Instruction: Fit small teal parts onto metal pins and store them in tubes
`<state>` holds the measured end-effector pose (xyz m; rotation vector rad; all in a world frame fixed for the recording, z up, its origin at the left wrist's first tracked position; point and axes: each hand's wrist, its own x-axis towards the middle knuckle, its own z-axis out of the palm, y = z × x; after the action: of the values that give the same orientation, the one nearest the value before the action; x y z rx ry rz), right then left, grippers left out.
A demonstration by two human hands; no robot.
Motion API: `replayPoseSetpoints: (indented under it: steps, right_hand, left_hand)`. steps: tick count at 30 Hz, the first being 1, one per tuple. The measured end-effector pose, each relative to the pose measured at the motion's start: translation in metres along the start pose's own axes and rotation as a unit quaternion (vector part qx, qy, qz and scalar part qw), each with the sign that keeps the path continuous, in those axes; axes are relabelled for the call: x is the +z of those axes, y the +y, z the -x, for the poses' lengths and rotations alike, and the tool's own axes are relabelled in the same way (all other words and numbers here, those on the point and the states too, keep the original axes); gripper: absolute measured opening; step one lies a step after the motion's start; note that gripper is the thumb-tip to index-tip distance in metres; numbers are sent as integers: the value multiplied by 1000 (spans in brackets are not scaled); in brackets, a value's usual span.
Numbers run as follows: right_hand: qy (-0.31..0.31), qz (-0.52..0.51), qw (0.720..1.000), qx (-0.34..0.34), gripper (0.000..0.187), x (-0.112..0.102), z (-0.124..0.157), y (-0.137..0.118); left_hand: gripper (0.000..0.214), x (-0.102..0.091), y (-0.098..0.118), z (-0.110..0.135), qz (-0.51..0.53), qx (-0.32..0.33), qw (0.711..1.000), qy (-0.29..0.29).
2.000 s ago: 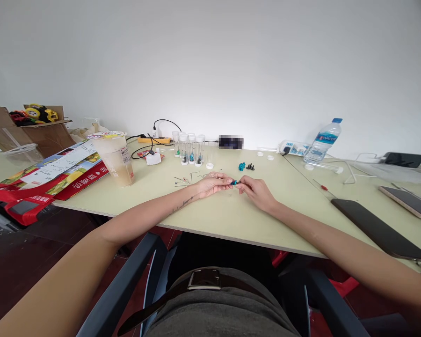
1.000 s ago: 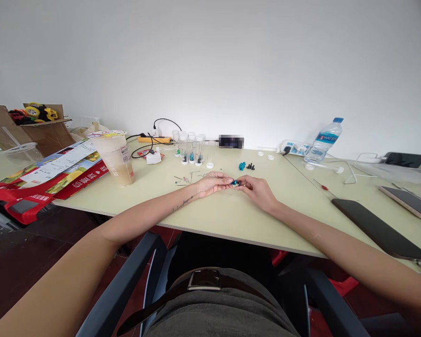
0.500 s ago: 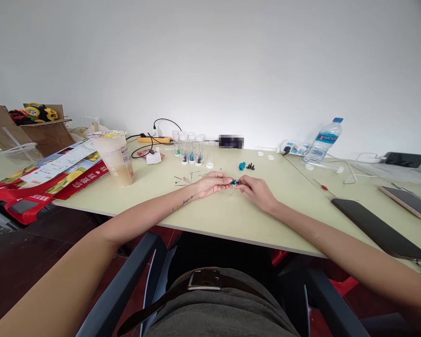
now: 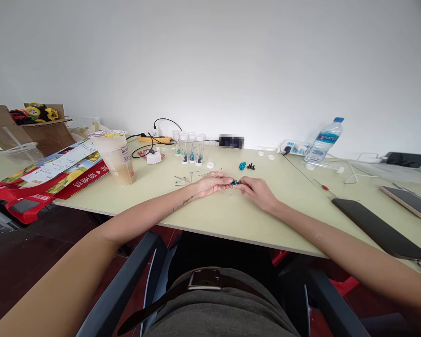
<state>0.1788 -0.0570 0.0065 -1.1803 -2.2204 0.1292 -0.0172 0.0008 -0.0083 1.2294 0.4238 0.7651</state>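
Note:
My left hand [image 4: 213, 183] and my right hand [image 4: 256, 190] rest on the pale green table [image 4: 217, 210], fingertips meeting in a pinch. Between them sits a tiny blue part [image 4: 235, 182], gripped from both sides. Just beyond the hands lie another blue part [image 4: 242, 165] and a small black part [image 4: 250, 166]. Several thin metal pins [image 4: 187, 179] lie to the left of my left hand. A row of clear vials [image 4: 189, 148] with coloured bits inside stands further back.
A tall iced drink cup [image 4: 115, 157] stands at left beside a red printed bag [image 4: 45, 180]. A water bottle [image 4: 323, 140], power strips and cables line the back. Phones [image 4: 379, 229] lie at right, near a small red-handled screwdriver [image 4: 324, 188]. A cardboard box [image 4: 38, 126] holds toys.
Almost nothing differs; both hands stay pinched on the small blue part at the same spot, with only slight finger shifts.

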Motion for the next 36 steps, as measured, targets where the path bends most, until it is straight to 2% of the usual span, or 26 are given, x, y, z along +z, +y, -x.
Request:
replayPoseSetpoints:
  steps: [3, 9, 15, 21, 27, 33, 36]
  right_hand:
    - [-18, -3, 1000, 1, 38, 0, 1, 0]
    - [18, -1, 1000, 0, 23, 1, 0, 1]
    - [-19, -13, 1000, 3, 39, 0, 1, -1]
    - [11, -14, 1000, 6, 21, 1, 0, -2]
    - [-37, -32, 999, 9, 42, 0, 1, -2]
    - [-46, -36, 998, 16, 51, -1, 2, -4]
    - [-33, -48, 998, 23, 53, -1, 1, -3]
  left_hand:
    - [21, 0, 0, 0, -3, 3, 1000, -7]
    - [20, 0, -1, 0, 0, 2, 1000, 3]
    - [20, 0, -1, -1, -1, 3, 1000, -11]
    - [20, 0, -1, -1, 3, 9, 1000, -2]
    - [22, 0, -2, -1, 9, 5, 1000, -4]
    - [21, 1, -2, -1, 6, 2, 1000, -14]
    - [20, 1, -2, -2, 12, 16, 1000, 4]
